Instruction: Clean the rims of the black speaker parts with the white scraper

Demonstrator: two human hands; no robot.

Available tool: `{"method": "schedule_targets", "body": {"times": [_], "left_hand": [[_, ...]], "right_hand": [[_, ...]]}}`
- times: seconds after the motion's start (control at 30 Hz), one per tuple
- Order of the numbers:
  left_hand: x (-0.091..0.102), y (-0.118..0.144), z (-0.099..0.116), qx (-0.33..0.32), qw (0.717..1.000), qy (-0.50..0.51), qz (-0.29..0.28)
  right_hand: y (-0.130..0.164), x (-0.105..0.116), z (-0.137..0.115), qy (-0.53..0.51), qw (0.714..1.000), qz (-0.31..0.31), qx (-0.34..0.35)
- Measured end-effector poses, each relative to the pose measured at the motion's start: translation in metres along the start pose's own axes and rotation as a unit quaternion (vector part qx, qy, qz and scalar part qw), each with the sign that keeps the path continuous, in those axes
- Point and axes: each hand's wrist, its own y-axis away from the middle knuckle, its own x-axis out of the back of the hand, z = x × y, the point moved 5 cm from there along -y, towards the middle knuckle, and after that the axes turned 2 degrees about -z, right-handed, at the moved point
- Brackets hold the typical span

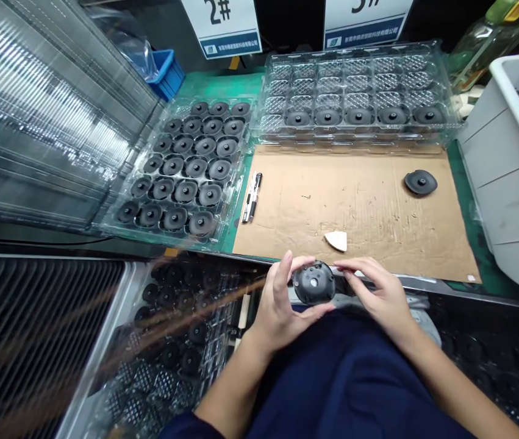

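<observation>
Near the front edge of the bench, my left hand [277, 302] grips a round black plastic part [314, 283] between thumb and fingers, its face with a pale central spot turned toward me. Beside the part's right edge, my right hand [385, 296] has thumb and forefinger pinched together; whatever is between them is too small to make out. A second black plastic part [421, 182] lies on the cardboard sheet [296, 225] at the right. Just beyond my hands rests a small white wedge-shaped piece [336, 240].
Black parts fill a clear plastic tray [228, 216] at the left. Stacked clear trays [323, 85] at the back hold one row of parts. Pens [252, 198] lie on the cardboard's left side. A pale bin [506, 158] stands right, a blue box [168, 73] back left.
</observation>
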Motion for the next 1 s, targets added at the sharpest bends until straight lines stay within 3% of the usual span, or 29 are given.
{"method": "schedule_targets", "body": {"times": [0.13, 0.3, 0.47, 0.63, 0.7, 0.9, 1.0], "left_hand": [[0.001, -0.001, 0.0, 0.034, 0.999, 0.022, -0.01], [0.0, -0.003, 0.001, 0.066, 0.994, 0.074, -0.033], [-0.004, 0.0, -0.003, 0.144, 0.978, 0.134, -0.076], [-0.008, 0.0, 0.0, 0.182, 0.958, 0.191, -0.111], [-0.009, -0.001, 0.002, 0.185, 0.953, 0.207, -0.12], [-0.01, -0.004, 0.005, 0.143, 0.972, 0.154, -0.106], [-0.014, -0.006, 0.01, 0.118, 0.973, 0.176, -0.095]], "right_hand": [[0.0, 0.006, -0.015, -0.114, 0.993, 0.007, -0.025], [-0.011, 0.001, -0.039, -0.202, 0.968, -0.139, -0.046], [-0.021, -0.006, -0.045, -0.336, 0.894, -0.268, -0.125], [-0.023, -0.009, -0.048, -0.437, 0.815, -0.339, -0.173], [-0.021, -0.009, -0.05, -0.455, 0.799, -0.351, -0.178], [-0.007, -0.001, -0.04, -0.421, 0.852, -0.252, -0.183], [0.004, 0.006, -0.03, -0.437, 0.861, -0.187, -0.18]]}}
